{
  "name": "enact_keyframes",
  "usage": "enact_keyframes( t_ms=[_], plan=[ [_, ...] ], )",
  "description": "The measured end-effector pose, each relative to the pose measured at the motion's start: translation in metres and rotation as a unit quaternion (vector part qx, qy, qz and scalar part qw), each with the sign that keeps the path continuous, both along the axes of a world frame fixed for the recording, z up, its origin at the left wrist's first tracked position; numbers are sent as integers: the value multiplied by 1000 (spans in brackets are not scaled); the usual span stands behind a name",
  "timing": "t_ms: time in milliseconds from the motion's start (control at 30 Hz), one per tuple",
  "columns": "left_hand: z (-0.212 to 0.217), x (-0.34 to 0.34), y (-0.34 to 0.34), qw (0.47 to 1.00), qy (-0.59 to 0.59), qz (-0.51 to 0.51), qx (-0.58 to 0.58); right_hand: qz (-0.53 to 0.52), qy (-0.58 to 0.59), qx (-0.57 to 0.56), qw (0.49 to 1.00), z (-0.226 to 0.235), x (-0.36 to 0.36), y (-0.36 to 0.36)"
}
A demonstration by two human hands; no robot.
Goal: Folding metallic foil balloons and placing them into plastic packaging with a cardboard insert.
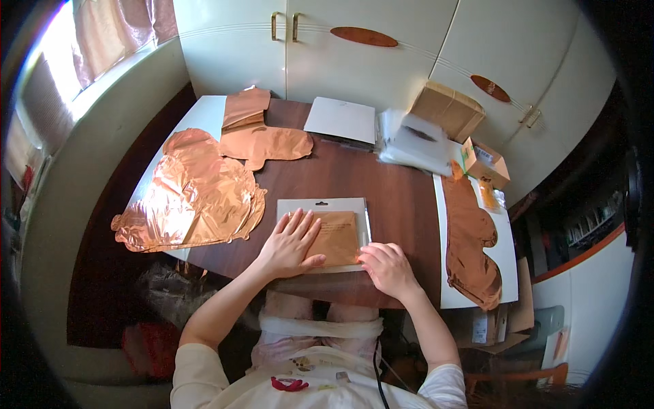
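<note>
The left hand (294,245) lies flat with its fingers spread over the left part of a clear hang-hole pouch (351,205), probably to keep it smooth and stop it sliding on the table. The right hand (387,267) has its fingers bent together at the pouch's lower right edge; whether they pinch it or merely rest there, I cannot tell. The pouch lies flat near the table's front edge, squarely before the person, where both hands reach easily. Inside it, a folded copper-coloured foil sheet (338,242) sits against a pale backing. Around it, the dark wood-grain table (361,180) carries a heap of shiny copper foil balloons (197,194), apparently deflated, on the left. On the right, a lobed copper foil piece (469,245) lies on a white board (507,273), perhaps separated to avoid mixing shapes. At the back stand a white card stack (340,117), clear plastic pouches (414,146) and a cardboard box (447,109), seemingly supplies within reach.
</note>
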State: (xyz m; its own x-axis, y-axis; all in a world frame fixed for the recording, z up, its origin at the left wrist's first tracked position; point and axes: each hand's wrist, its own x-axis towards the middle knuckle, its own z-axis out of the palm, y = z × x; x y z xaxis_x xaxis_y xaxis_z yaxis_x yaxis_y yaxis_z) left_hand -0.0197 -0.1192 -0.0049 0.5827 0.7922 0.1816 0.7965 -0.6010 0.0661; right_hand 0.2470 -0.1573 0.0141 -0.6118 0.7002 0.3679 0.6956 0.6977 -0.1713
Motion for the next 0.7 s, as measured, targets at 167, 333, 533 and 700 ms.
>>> enact_keyframes(
  t_ms=[167,333,533,700],
  plan=[
    [-1,-1,0,1000,-7,9,4,14,-32,41,999,4,-2,0],
    [-4,7,6,1000,-14,22,-4,0,-39,81,996,1,2,3],
    [-10,11,12,997,-47,42,-44,71,37,14,997,11,-62,-21],
    [-9,14,11,997,-32,38,-56,75,87,-24,993,-15,-118,-35]
  ],
)
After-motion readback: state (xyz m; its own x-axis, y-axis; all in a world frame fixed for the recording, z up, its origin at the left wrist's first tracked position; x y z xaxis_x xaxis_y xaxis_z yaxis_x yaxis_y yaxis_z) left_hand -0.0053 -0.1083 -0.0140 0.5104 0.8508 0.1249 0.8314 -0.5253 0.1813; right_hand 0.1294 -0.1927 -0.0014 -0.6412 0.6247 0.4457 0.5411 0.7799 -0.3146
